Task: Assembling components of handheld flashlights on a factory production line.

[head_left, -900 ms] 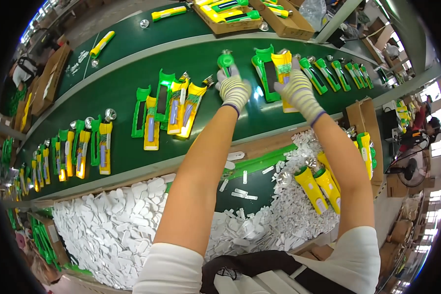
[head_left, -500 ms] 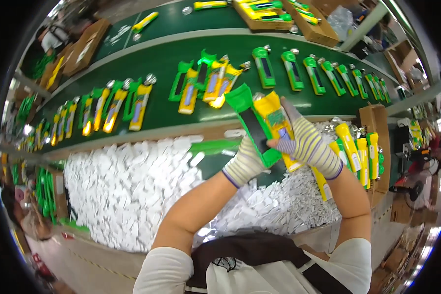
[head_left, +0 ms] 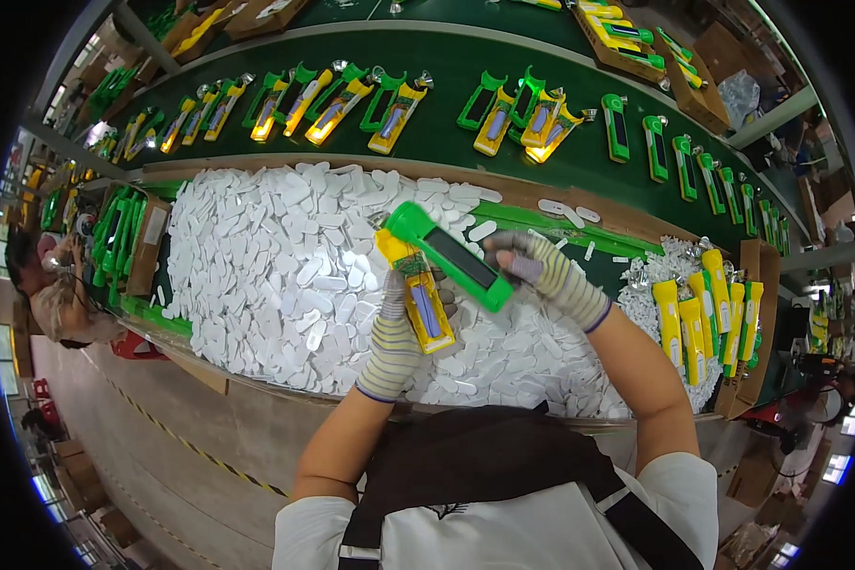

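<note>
My left hand (head_left: pixel 394 342), in a striped glove with bare fingertips, is closed round a yellow flashlight half (head_left: pixel 434 328). Its open side faces up, showing a green circuit board (head_left: pixel 410 264) and a pale purple battery (head_left: pixel 428 309). In my right hand (head_left: pixel 553 274), gloved alike, the lower end of a green flashlight cover (head_left: pixel 408 220) is gripped between thumb and fingers. A dark panel (head_left: pixel 462 257) runs along this cover. It lies slantwise over the yellow half's upper right side; whether the two touch I cannot tell. Some left fingers are hidden behind the yellow half.
Below my hands spreads a heap of white oval plastic pieces (head_left: pixel 266 275). Several yellow flashlights (head_left: pixel 691 328) lie at the right beside a cardboard box wall (head_left: pixel 752 332). Beyond, a green conveyor belt (head_left: pixel 304 152) carries rows of flashlights. A person (head_left: pixel 62 285) sits at the far left.
The yellow half has passed from my right hand to my left, and the green cover from left to right. Both hands are lower in view, over the white pieces; the view has shifted.
</note>
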A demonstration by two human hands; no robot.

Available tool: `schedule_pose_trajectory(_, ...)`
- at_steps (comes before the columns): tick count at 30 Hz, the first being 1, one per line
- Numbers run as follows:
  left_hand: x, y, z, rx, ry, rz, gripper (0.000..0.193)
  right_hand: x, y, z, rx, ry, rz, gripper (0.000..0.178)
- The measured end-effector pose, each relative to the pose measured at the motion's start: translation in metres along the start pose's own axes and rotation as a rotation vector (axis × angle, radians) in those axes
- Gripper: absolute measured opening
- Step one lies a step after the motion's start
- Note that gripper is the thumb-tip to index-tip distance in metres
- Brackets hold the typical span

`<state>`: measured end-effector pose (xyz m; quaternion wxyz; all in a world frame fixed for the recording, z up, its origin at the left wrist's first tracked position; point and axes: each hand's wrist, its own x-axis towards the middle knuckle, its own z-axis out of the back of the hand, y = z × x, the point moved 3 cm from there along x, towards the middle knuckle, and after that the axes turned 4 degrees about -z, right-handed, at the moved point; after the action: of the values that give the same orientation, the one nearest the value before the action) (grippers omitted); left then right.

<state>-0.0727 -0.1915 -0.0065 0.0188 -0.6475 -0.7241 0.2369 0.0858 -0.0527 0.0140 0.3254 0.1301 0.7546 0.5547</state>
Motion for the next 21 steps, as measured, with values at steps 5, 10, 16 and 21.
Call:
schedule_pose_trajectory(5,-0.006,-0.006,-0.002,0.109,-0.14,-0.033,0.051,0.06,-0.008,0.002,-1.851,-0.096,0.339,0.025)
schedule_pose_trajectory(10,-0.005,-0.004,-0.021,0.197,-0.024,-0.037,0.05,0.048,0.016,-0.007,-1.526,-0.281,0.235,0.02)
schedule_pose_trajectory(16,-0.002,0.013,-0.038,0.426,0.01,-0.029,0.035,-0.04,0.042,-0.033,-0.31,-0.4,0.327,0.014)
schedule_pose_trajectory(21,-0.003,0.025,-0.055,0.869,0.167,-0.165,0.038,-0.057,0.059,-0.032,-0.353,-0.243,0.292,0.021)
